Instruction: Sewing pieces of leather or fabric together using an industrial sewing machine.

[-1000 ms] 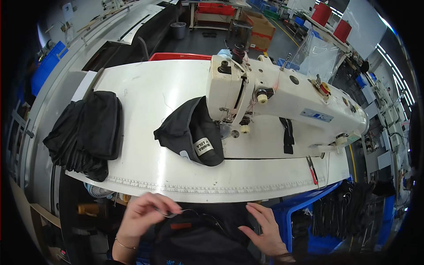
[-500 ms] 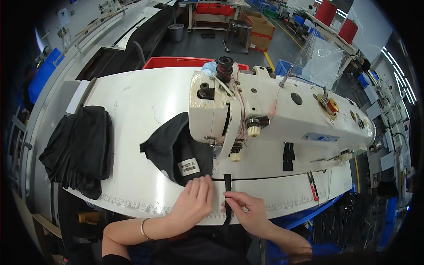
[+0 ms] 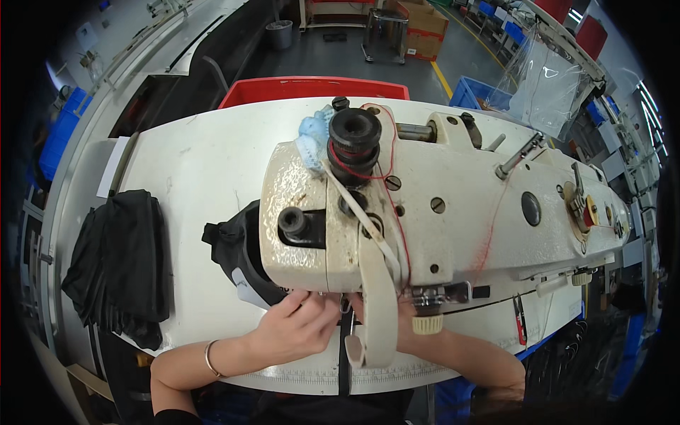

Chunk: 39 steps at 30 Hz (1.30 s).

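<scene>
Bright light — tube lamps (image 3: pixel 652 108) upper right; glints on sewing machine (image 3: pixel 453 219); edges bowed — corners black.

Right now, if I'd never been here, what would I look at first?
Probably the big cream sewing machine, filling the middle and right of the white table. Next might be the left hand, just below the machine's left end in the picture, beside a narrow black strip. The bright red bin behind the table also stands out.

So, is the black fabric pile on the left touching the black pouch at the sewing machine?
Apart. The head view shows white tabletop between the fabric pile and the black pouch.
</scene>
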Available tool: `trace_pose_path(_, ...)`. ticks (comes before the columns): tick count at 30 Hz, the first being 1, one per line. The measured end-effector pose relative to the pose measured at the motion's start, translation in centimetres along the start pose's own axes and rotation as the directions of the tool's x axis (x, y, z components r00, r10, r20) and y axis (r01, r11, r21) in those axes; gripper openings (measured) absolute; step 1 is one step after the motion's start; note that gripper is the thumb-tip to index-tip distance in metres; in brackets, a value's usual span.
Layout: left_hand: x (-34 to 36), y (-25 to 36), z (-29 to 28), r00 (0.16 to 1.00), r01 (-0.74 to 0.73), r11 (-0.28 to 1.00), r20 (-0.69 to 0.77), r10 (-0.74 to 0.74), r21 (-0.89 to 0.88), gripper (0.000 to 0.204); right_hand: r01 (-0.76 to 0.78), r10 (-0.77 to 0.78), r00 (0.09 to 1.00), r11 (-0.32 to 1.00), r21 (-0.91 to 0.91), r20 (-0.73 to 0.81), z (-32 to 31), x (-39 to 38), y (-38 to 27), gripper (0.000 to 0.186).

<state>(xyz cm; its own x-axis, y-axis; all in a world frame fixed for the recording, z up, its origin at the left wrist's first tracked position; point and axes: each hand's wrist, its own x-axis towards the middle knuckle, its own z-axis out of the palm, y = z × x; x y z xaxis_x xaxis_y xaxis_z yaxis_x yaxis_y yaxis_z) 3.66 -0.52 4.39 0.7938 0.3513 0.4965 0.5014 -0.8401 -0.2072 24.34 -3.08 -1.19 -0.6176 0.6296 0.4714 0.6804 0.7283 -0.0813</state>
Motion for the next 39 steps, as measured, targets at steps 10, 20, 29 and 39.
trace_pose_path(10, -2.0, -0.6, 2.9, 0.967, 0.237, 0.882, 0.188, -0.174, -0.406, 0.029, -0.389, 0.350, 0.921, 0.840, 0.379, 0.170, 0.8, -2.3, -1.5, 0.023)
trace_pose_path(20, -2.6, -1.8, 2.1, 0.913, 0.407, 0.761, 0.252, -0.321, -0.505, 0.035, -0.348, 0.203, 0.933, 0.727, 0.592, 0.299, 1.2, -1.6, -2.2, 0.040)
trace_pose_path(29, -4.2, -1.4, 3.1, 0.979, 0.183, 0.855, 0.171, -0.113, -0.485, 0.041, -0.405, 0.161, 0.910, 0.550, 0.731, 0.383, 2.6, -3.2, -2.2, 0.044)
trace_pose_path(39, -4.4, -1.2, 3.9, 0.986, 0.163, 0.859, 0.100, -0.130, -0.485, 0.038, -0.230, 0.148, 0.968, 0.841, 0.490, 0.201, 1.5, -1.8, -2.3, 0.029)
